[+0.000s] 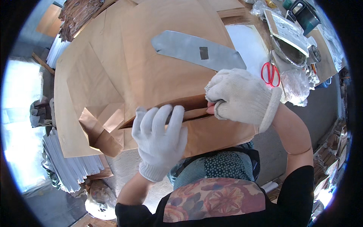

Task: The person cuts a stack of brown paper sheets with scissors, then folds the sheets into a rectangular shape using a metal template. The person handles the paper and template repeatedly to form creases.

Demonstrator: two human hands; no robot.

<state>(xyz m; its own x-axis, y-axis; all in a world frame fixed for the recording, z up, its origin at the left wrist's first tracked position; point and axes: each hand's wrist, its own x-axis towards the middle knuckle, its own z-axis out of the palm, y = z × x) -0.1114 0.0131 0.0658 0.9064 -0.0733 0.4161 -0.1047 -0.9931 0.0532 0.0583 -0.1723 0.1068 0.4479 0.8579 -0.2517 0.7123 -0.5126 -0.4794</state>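
A brown paper bag [219, 137] lies at the table's near edge, its long opening gaping between my hands. My left hand [160, 138], in a white knit glove, has its fingers hooked over the front edge of the opening; the thumb is hidden. On the right, my gloved right hand [238, 98] pinches a folded strip of the paper, with bare fingertips showing. Left of these, a paper bag with a folded-open bottom [104, 130] rests at the table edge. Beyond my hands, a grey metal template [185, 47] with pointed ends lies on brown paper sheets [151, 79].
Red-handled scissors [270, 73] lie right of my right hand, near a crumpled plastic bag [297, 85]. A dark jug [304, 17] stands at the far right. White paper stacks [72, 162] sit low on the left. Brown stacked pieces [77, 15] rise at the far left.
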